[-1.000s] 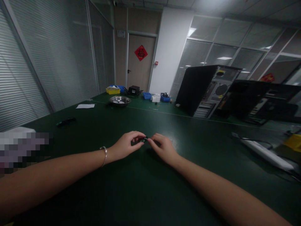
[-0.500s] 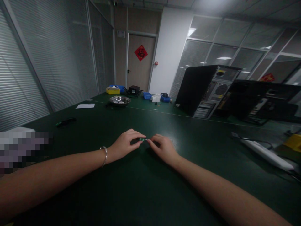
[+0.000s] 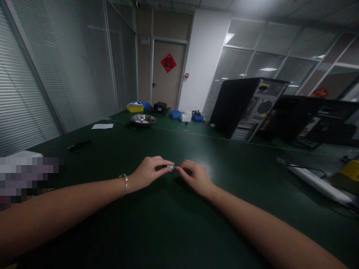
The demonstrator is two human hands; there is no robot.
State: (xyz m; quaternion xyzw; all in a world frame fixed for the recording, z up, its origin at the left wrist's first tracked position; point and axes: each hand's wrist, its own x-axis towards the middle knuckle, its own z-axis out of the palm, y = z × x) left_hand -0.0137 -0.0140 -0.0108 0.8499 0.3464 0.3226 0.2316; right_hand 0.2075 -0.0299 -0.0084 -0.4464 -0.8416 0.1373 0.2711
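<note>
Over the middle of the green tabletop (image 3: 179,220), my left hand (image 3: 148,171) pinches a small circuit board (image 3: 170,167) between thumb and fingers. A pale, whitish-green face of the board shows. My right hand (image 3: 197,177) is closed in a pinch at the board's right end, where a tiny dark part (image 3: 174,168) sits between the two hands. Whether the right fingertips grip that part or the board itself is too small to tell. A bracelet (image 3: 124,185) circles the left wrist.
A metal bowl (image 3: 143,120), a paper sheet (image 3: 102,126) and a dark green-and-black tool (image 3: 79,145) lie to the left. Small blue bins (image 3: 176,114) and a yellow bin (image 3: 135,108) line the back. A computer tower (image 3: 246,108) and a white power strip (image 3: 319,184) are right.
The board has turned in my left fingers: a green face showed before, a paler one shows now. My left hand has dipped slightly; my right hand is nearly still.
</note>
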